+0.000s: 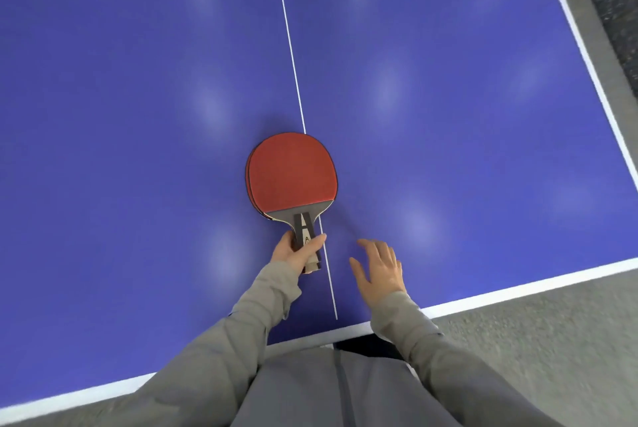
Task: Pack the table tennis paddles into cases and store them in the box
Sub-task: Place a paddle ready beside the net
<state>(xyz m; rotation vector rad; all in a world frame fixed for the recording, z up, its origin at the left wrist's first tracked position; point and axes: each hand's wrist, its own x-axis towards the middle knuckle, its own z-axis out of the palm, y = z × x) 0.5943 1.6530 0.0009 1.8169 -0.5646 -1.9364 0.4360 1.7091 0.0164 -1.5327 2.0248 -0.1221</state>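
Left-hand fingers point(316, 241) are curled round the handle point(304, 227), thumb across the top, so it's a firm hold low on the grip. My left hand point(293, 254) sits just below frame centre. The red paddle point(291, 173) points up-frame, head flat over the blue tabletop point(448, 98); can't tell if it's resting or just clear. A rim at its left edge looks like a second paddle point(248, 181) stacked under, prob. gripped too. Right hand point(379, 271) is beside it, lower centre-right, fingers spread, holding nothing. No case or box in view. To do this well, IMO: heads aligned, lift level, free hand opens the case, w/o touching the rubber.
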